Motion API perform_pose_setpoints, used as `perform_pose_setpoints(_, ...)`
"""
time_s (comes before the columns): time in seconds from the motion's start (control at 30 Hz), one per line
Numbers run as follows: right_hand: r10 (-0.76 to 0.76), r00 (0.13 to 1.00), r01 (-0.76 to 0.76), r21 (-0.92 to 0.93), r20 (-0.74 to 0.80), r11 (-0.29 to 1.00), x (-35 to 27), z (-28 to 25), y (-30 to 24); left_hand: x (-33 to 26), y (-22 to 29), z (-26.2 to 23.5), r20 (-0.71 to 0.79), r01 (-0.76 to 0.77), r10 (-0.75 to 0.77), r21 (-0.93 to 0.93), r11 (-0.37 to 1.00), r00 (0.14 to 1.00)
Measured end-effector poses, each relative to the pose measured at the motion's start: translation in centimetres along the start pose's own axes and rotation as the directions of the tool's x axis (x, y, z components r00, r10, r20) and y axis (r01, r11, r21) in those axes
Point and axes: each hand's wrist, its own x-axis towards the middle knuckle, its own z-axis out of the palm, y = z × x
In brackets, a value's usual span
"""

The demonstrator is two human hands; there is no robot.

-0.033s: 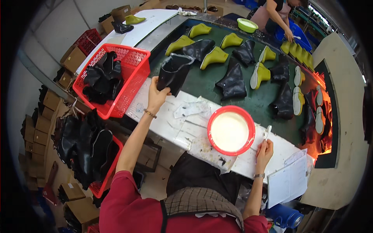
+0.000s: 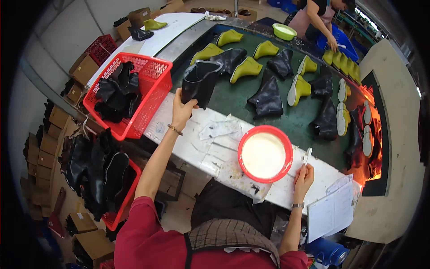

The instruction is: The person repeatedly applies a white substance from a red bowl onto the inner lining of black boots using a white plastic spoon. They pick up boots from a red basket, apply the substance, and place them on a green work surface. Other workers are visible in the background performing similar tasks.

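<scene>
My left hand grips a black boot upper, its open rim facing up, over the front edge of the conveyor belt. My right hand is closed round a small white brush, whose tip points up and away. Between the hands a red bowl of creamy white liquid stands on the white work ledge. Beyond it, on the green belt, lie black boot uppers and yellow-green wedge soles, some turned with their pale undersides showing.
Black uppers fill a red basket at the left and a lower red crate. A glowing heater opening stands at the belt's right end. Papers hang at the ledge's right. Across the belt a co-worker's hand holds a white tool near a row of soles.
The view has shifted slightly. Both hands keep hold of the boot upper and the brush, with no clear movement otherwise.
</scene>
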Motion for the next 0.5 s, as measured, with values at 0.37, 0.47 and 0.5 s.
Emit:
perform_pose_setpoints(0.37,0.036,0.998,-0.037,-0.012,-0.059,0.999,0.0,0.3,0.0,19.4,-18.7,7.4,0.057,0.411,-0.512,-0.675,0.613,0.857)
perform_pose_setpoints(0.47,0.074,0.993,-0.075,-0.014,-0.094,0.997,-0.4,0.1,-0.2,22.0,-20.9,11.6,0.133,0.468,-0.539,-0.690,0.552,0.832)
perform_pose_setpoints(0.5,0.074,0.992,-0.078,-0.035,-0.099,0.996,-0.6,-0.1,-0.1,22.8,-21.0,13.2,0.171,0.491,-0.549,-0.706,0.511,0.818)
